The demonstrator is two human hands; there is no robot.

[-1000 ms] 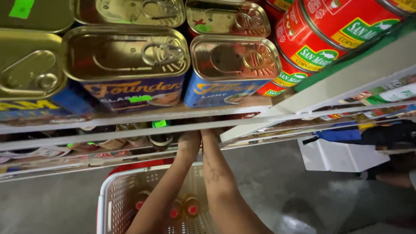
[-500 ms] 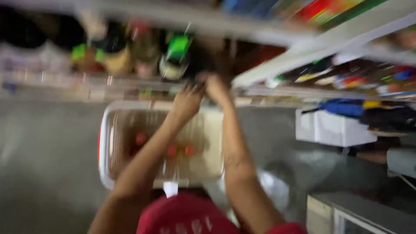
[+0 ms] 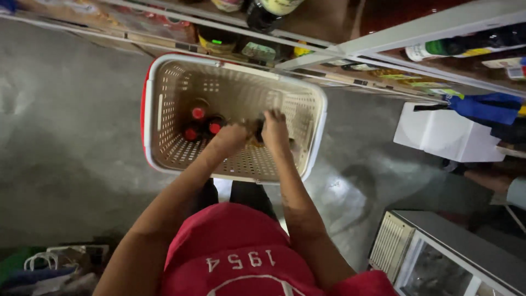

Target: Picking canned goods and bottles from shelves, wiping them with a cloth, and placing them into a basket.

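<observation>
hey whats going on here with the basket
A person in a red shirt leans over a cream plastic basket with a red rim, standing on the concrete floor by store shelves. Both hands are down inside it: the left hand and right hand close around a dark bottle. Three red-capped bottles stand upright in the basket beside them.

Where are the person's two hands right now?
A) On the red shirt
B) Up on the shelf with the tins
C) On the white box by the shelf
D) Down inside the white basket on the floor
D: the left hand and right hand both reach into the white basket, beside three red-capped bottles.
</observation>
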